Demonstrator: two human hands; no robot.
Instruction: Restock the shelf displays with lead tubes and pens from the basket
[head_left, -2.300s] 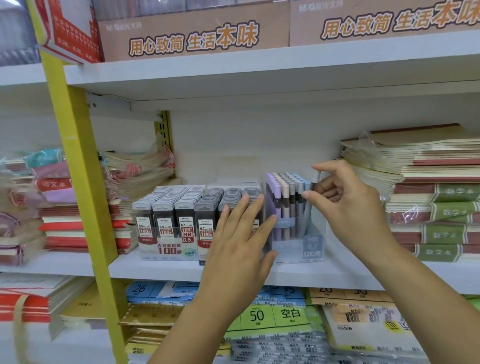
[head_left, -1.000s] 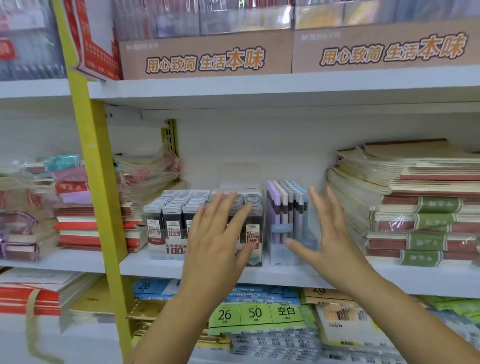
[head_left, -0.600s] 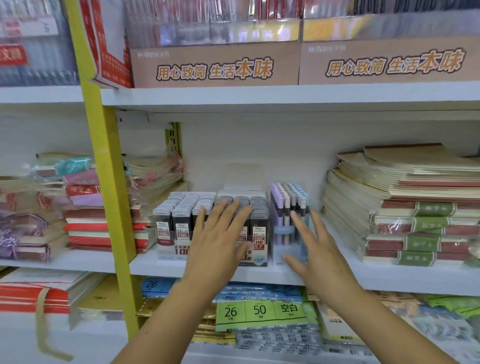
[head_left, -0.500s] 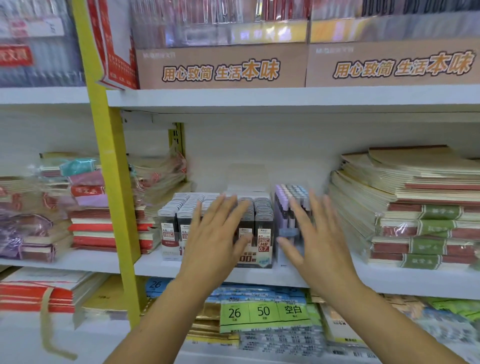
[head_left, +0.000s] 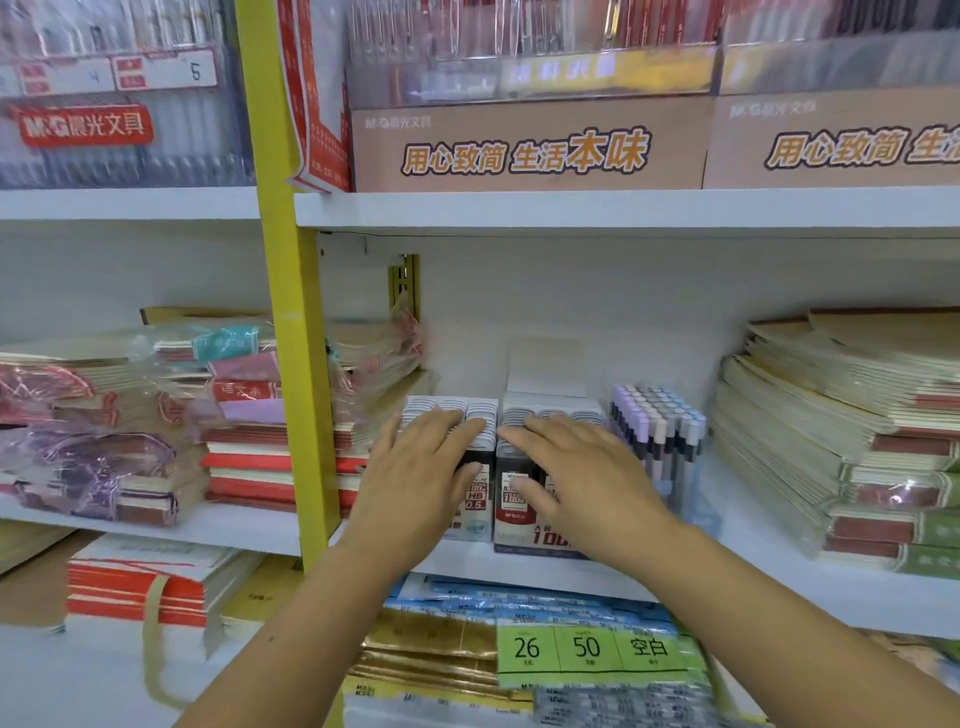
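Two display boxes of dark lead tubes stand side by side on the middle white shelf. My left hand lies flat with straight fingers over the tops of the left lead tube box. My right hand rests the same way on the right lead tube box. Just right of them stands a clear pen box full of upright purple, grey and blue pens. No basket is in view.
Stacks of notebooks fill the shelf to the right, and wrapped notebook bundles sit left beside the yellow upright post. Cardboard display boxes sit on the shelf above. Packs of paper lie on the shelf below.
My right hand let go of the pens, opened and moved left onto the right lead tube box. My left hand shifted onto the left box. The camera moved closer.
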